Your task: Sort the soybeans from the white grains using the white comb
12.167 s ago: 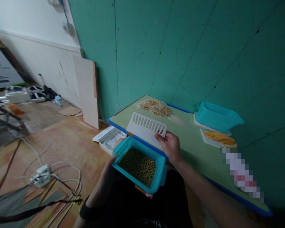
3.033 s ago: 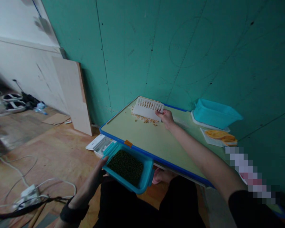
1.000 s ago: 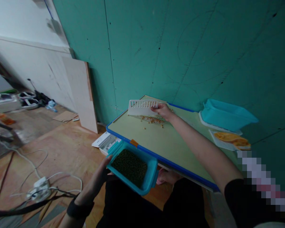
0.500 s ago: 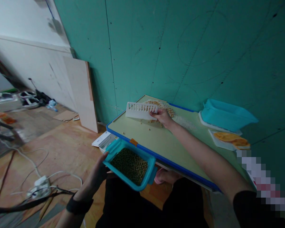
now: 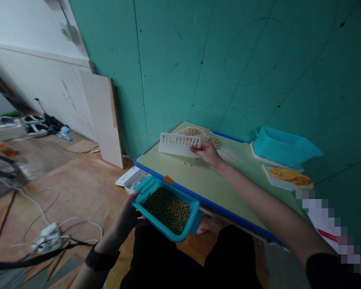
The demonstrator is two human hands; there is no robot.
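My left hand (image 5: 128, 216) grips the left end of a teal container (image 5: 185, 237), which holds green and tan beans (image 5: 167, 208) and sits just below the table's front edge. Over the table, my right hand (image 5: 209, 154) pinches the right end of a white slotted scraper (image 5: 177, 149), tilted with its slots upward. Tan beans (image 5: 194, 131) lie in a pile behind the scraper, beside a patch of pale grains (image 5: 233, 156). A few loose beans (image 5: 187, 164) are in front of it.
The pale green table (image 5: 213, 184) has a blue edge and an orange clip (image 5: 168, 180). At its right stand a teal bin (image 5: 287, 146) and a yellow cloth (image 5: 290, 176). A board (image 5: 102, 116) leans on the wall; cables and a power strip (image 5: 49, 237) lie on the floor.
The scraper and my right hand have shifted slightly toward me, and more of the bean pile shows behind. The teal container in my left hand has moved slightly right.
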